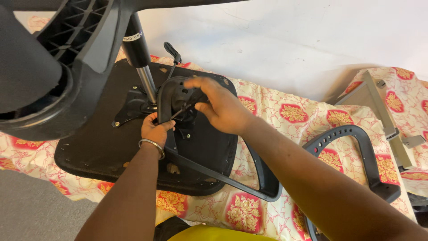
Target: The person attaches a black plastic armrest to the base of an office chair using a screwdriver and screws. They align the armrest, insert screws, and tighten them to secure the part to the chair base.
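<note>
Upturned chair seat [102, 147] on a patterned cloth [285, 111]: left hand [154, 130] clamps the black armrest bracket [166, 100] against it, right hand [218, 105], just right of the bracket, pinches a thin tool [185, 108] angled down-left toward the left hand.

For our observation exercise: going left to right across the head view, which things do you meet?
Chair base → gas lift cylinder → right hand → loose black armrest → grey metal frame.
</note>
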